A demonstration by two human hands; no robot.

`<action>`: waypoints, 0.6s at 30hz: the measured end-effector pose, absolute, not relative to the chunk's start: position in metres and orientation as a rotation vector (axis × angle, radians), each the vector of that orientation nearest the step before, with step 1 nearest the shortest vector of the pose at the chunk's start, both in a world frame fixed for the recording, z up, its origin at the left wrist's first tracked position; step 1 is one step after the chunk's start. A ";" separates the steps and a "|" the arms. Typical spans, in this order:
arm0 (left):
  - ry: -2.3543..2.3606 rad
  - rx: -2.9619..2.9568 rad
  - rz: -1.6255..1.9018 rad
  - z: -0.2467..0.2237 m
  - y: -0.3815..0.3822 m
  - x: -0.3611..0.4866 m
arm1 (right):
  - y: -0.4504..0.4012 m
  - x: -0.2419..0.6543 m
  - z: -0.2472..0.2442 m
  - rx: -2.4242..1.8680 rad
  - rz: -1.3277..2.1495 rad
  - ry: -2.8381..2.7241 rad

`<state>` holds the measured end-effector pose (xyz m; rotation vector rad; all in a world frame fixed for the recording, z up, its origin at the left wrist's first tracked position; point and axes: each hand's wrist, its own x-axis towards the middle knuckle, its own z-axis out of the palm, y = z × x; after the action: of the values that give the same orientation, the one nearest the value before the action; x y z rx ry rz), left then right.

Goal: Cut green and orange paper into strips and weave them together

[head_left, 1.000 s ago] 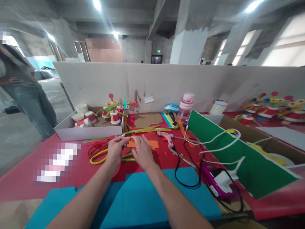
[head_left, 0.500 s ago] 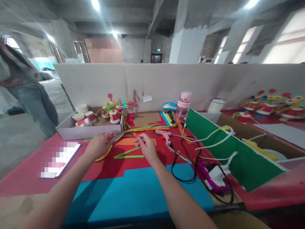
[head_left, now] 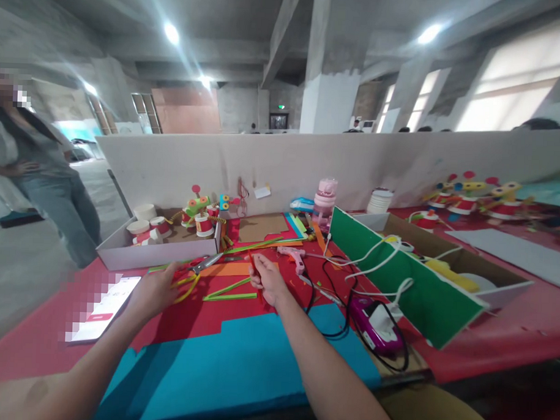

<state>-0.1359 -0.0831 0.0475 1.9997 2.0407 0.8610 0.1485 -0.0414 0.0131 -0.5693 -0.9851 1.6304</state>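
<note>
My left hand (head_left: 156, 289) is closed at the handles of the yellow-handled scissors (head_left: 196, 272), whose blades point up and to the right; its fingertips are partly hidden. Between the pinched fingers of my right hand (head_left: 268, 279) is a thin red strip (head_left: 254, 265). Just left of that hand, a folded green strip (head_left: 231, 296) lies on the red table cover (head_left: 198, 316). An orange paper piece (head_left: 227, 269) lies between the two hands. The pink glue gun (head_left: 293, 258) rests behind and to the right of my right hand.
Blue sheet (head_left: 210, 367) at the front edge; phone (head_left: 104, 308) at left. A white box (head_left: 159, 255) holds cups and a figure. At right are a purple power block (head_left: 376, 326), cables and a green board (head_left: 397, 278). A person (head_left: 51, 183) stands far left.
My left hand has drawn back left toward the scissors' handles. My right hand has turned, and the red strip now shows between its fingers. The camera view has shifted slightly.
</note>
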 end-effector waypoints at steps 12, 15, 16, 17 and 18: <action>1.123 1.424 0.867 0.084 -0.144 -0.069 | -0.040 0.148 0.012 -0.552 1.655 -0.939; 0.863 1.336 0.750 0.084 -0.152 -0.053 | -0.042 0.146 0.014 -0.557 1.636 -0.976; 0.827 1.298 0.715 0.084 -0.154 -0.050 | -0.043 0.146 0.014 -0.560 1.633 -0.987; 0.814 1.265 0.693 0.085 -0.156 -0.046 | -0.043 0.145 0.015 -0.563 1.631 -0.995; 0.813 1.238 0.687 0.085 -0.157 -0.043 | -0.044 0.145 0.015 -0.566 1.630 -1.000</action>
<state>-0.0433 -0.1575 0.0855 1.2385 0.8134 0.6871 0.1446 -0.0440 0.0151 -0.5663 -0.9996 1.6299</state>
